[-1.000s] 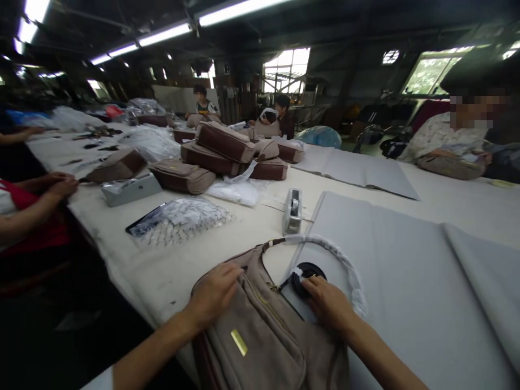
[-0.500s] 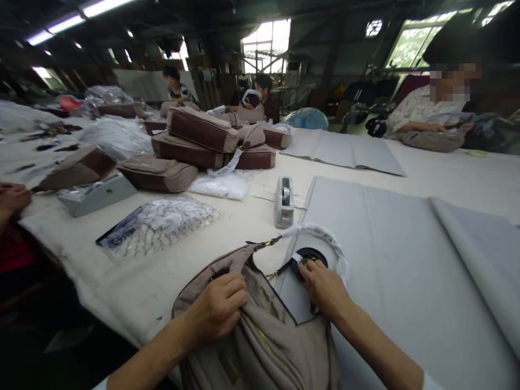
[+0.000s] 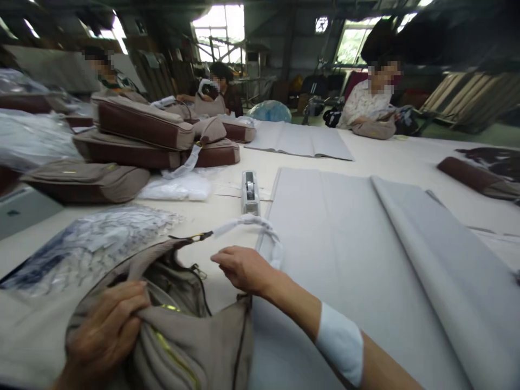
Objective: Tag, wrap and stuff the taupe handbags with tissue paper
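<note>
A taupe fabric handbag (image 3: pixel 215 336) with brass-coloured zips lies in front of me, its mouth gaping and the lining showing. My left hand (image 3: pixel 109 322) grips the near left edge of that mouth, fingers over the fabric. Just above the opening is my right hand (image 3: pixel 239 268), fingers stretched out to the left with nothing visible in them. A small metal clasp (image 3: pixel 198 272) shows at the bag's far edge, below the fingertips. The bag's handle (image 3: pixel 260 219), wrapped in white, arches beyond my right hand. The coiled black strap cannot be seen.
A tape dispenser (image 3: pixel 250 193) stands beyond the bag. Grey sheets (image 3: pixel 337 227) cover the table to the right. Taupe and brown bags (image 3: pixel 142 122) are piled at left, near a plastic packet (image 3: pixel 97 238). Several people work across the table, one person (image 3: pixel 368 105) handling a bag.
My right hand has moved left over the bag's mouth, and the coiled black strap it held is out of sight. The mouth is wider. My view has turned right.
</note>
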`<state>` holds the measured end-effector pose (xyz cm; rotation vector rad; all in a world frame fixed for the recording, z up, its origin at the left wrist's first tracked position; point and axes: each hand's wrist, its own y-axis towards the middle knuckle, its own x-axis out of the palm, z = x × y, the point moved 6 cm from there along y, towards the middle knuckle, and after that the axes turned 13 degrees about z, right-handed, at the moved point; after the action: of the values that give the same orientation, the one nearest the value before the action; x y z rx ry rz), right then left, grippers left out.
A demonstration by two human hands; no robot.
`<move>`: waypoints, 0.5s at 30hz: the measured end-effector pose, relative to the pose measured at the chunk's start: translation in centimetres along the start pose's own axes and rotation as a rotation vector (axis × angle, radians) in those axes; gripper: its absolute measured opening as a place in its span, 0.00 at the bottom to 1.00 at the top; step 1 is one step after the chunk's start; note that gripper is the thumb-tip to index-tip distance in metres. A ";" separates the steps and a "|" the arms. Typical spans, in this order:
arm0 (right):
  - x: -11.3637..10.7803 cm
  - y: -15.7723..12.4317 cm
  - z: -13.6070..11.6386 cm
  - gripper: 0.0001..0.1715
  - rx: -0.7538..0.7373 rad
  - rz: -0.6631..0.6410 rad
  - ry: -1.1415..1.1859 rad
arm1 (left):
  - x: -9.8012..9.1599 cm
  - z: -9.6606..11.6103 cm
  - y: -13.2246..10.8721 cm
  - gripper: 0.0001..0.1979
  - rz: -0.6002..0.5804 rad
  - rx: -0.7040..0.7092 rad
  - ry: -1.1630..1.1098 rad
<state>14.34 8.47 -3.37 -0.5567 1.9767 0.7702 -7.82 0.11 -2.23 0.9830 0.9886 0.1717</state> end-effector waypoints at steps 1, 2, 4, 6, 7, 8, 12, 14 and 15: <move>-1.7 -2.3 0.9 0.15 0.038 0.047 -0.005 | -0.1 -1.5 -0.3 0.09 0.008 -0.042 0.023; -3.4 -4.6 1.8 0.14 0.089 0.116 0.005 | -0.1 -2.9 -0.5 0.08 0.008 -0.078 0.049; -5.1 -9.0 2.9 0.10 0.166 0.165 -0.023 | 0.4 -5.0 -0.7 0.08 0.005 -0.125 0.106; -4.1 -12.1 2.3 0.12 0.105 0.057 -0.043 | 1.4 -6.0 -0.4 0.08 0.003 -0.109 0.164; -2.9 -13.1 1.4 0.18 0.043 -0.020 -0.040 | 2.0 -6.3 -0.1 0.09 -0.012 -0.101 0.192; -1.5 -13.8 0.3 0.23 -0.023 -0.094 -0.028 | 2.6 -6.6 0.2 0.10 -0.020 -0.097 0.222; 2.2 -15.9 -2.7 0.25 -0.096 -0.258 -0.004 | 3.6 -6.8 1.2 0.14 -0.109 -0.085 0.297; 2.0 -17.7 -2.5 0.21 -0.018 -0.249 -0.006 | 3.2 -6.1 1.4 0.14 -0.128 -0.082 0.303; 1.4 -18.8 -2.2 0.18 0.030 -0.228 -0.004 | 3.1 -5.4 1.4 0.13 -0.125 -0.078 0.300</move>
<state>24.55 -6.47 -9.28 -0.7471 1.8781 0.5986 -9.77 5.89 -4.03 0.8353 1.3051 0.2565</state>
